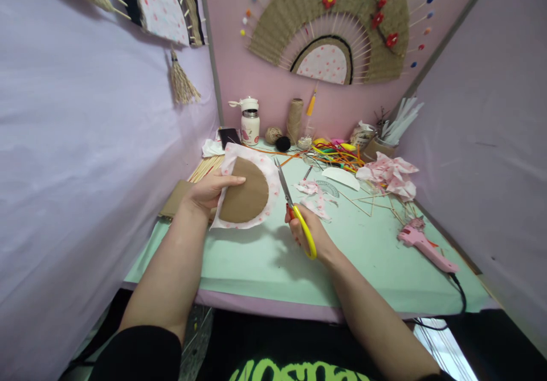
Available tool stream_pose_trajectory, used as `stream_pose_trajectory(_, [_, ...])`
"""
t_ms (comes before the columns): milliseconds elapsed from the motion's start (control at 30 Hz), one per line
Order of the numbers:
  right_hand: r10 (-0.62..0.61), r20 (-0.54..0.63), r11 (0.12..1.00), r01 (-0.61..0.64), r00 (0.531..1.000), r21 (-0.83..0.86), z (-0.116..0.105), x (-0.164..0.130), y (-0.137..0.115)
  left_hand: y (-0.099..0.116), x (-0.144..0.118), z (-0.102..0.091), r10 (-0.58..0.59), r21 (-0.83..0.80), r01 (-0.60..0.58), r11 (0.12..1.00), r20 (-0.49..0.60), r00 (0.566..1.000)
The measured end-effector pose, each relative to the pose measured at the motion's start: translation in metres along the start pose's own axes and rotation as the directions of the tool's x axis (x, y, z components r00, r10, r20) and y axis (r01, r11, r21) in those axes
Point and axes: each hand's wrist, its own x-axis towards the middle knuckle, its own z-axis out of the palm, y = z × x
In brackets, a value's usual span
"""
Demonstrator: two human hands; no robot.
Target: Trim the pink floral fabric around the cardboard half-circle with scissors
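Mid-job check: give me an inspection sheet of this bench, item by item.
Surface: mint-green table, partly bare.
Job's things: cardboard semicircle on dotted fabric; yellow-handled scissors.
Clutter: fabric scraps, sticks, twine spool, bottle.
Hands: left hand holds the fabric piece; right hand grips the scissors, blades slightly apart.
Cables: black cord from pink glue gun runs over the table edge.
Surroundings: woven fan on pink wall.

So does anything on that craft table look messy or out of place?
Mostly working clutter. Pink fabric scraps lie loose by the scissors, thin sticks are scattered at odd angles, and the glue gun lies on its side near the table edge, cord hanging off. Nothing looks spilled or broken.
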Motion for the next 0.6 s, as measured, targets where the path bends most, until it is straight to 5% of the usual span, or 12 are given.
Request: stream_pose_trajectory(600, [-0.031, 0.039, 0.999, 0.031, 0.999, -0.014, 0.0001, -0.0006, -0.0015, 0.0003, -0.0018, -0.0022, -0.063, 0.032, 0.061, 0.998, 0.041, 0.997])
